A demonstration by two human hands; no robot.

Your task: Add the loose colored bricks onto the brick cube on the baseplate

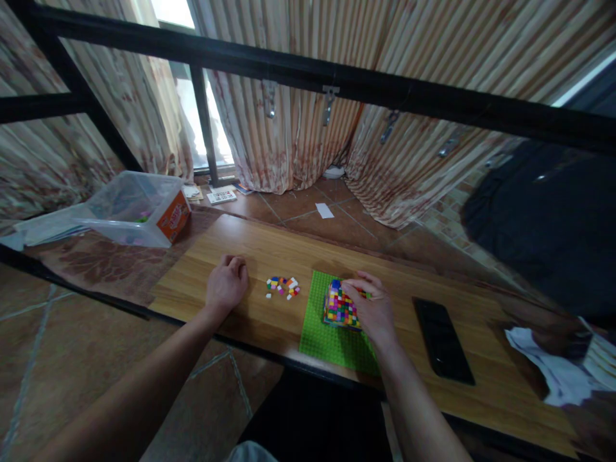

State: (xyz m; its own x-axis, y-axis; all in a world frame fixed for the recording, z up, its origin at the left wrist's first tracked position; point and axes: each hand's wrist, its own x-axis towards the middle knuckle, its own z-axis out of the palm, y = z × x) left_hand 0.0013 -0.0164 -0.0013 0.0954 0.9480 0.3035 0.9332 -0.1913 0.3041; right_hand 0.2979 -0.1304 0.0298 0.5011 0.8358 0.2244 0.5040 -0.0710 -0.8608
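Note:
A green baseplate (321, 333) lies on the wooden table (255, 253) near its front edge. On it stands a block built of many small coloured bricks (339, 306). My right hand (373, 308) rests against the right side of that block, fingers curled over its top edge. A small heap of loose coloured bricks (283, 286) lies left of the plate. My left hand (227, 283) sits on the table left of the heap in a loose fist, with nothing visible in it.
A black phone (443, 340) lies flat right of the plate. A clear plastic box (135, 208) with an orange label stands at the far left. A black metal frame (337, 80) crosses overhead. Curtains hang behind. White cloth (553, 366) lies at the right edge.

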